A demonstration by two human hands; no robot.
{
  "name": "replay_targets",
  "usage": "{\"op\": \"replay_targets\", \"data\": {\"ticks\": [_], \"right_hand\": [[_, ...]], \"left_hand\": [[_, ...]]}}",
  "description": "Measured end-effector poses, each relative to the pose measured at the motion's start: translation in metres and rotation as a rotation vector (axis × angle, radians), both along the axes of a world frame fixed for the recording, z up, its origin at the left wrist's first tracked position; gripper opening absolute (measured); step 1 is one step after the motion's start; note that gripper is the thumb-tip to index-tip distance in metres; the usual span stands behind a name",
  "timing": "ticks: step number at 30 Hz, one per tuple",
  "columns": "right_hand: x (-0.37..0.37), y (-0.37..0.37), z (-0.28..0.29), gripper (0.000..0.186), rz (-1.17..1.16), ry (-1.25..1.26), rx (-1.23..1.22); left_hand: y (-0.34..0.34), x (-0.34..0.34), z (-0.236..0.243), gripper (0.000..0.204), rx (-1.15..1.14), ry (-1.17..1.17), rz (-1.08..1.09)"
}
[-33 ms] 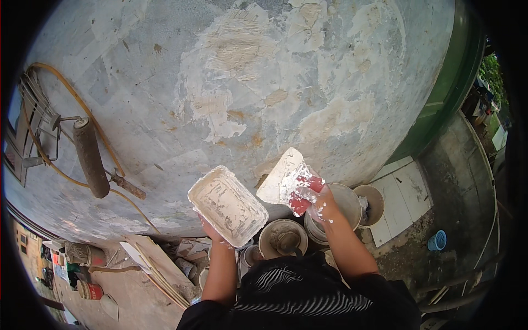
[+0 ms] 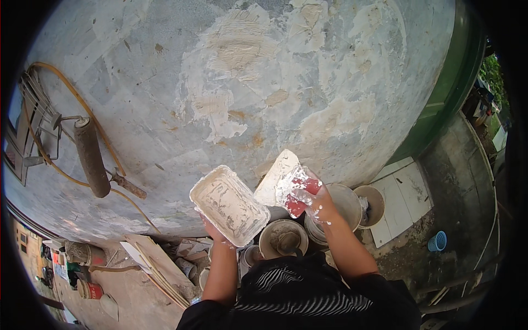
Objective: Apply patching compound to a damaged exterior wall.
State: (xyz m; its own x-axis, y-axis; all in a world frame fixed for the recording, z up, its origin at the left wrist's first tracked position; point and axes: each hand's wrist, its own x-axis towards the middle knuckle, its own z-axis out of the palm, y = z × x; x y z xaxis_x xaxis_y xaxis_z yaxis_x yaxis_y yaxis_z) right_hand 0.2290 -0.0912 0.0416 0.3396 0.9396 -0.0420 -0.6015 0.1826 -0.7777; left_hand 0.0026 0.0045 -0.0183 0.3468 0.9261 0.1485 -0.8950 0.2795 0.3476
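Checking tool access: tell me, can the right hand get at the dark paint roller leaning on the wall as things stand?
Probably not: the right hand grips a putty-smeared flat trowel, and the dark paint roller leans far left, beyond the left hand with its white rectangular tray.

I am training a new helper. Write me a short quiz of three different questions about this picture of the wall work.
1. True or false: the left hand holds the rectangular tray from below.
2. Which tool does the right hand grip? A) the paint roller B) the flat scraper C) a hammer
3. Fill in: the small basket on the ground at the right is ____ in colour.

Key: 1 true; 2 B; 3 blue.
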Motion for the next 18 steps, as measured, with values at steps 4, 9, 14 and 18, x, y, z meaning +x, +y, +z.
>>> {"op": "replay_targets", "data": {"ticks": [4,9,14,18], "right_hand": [[-0.01,0.01,0.008,0.036,0.108,-0.437,-0.034],[-0.017,0.011,0.04,0.037,0.053,-0.995,-0.038],[-0.027,0.012,0.061,0.03,-0.114,-1.509,0.097],[-0.038,0.016,0.056,0.029,-0.163,-1.537,0.151]], "left_hand": [[-0.01,0.008,0.0,0.062,-0.005,0.138,0.117],[-0.015,0.004,0.0,0.066,0.186,0.22,0.092],[-0.018,0.002,0.005,0.07,0.246,0.199,0.015],[-0.023,0.01,0.008,0.069,0.229,0.283,0.055]]}}
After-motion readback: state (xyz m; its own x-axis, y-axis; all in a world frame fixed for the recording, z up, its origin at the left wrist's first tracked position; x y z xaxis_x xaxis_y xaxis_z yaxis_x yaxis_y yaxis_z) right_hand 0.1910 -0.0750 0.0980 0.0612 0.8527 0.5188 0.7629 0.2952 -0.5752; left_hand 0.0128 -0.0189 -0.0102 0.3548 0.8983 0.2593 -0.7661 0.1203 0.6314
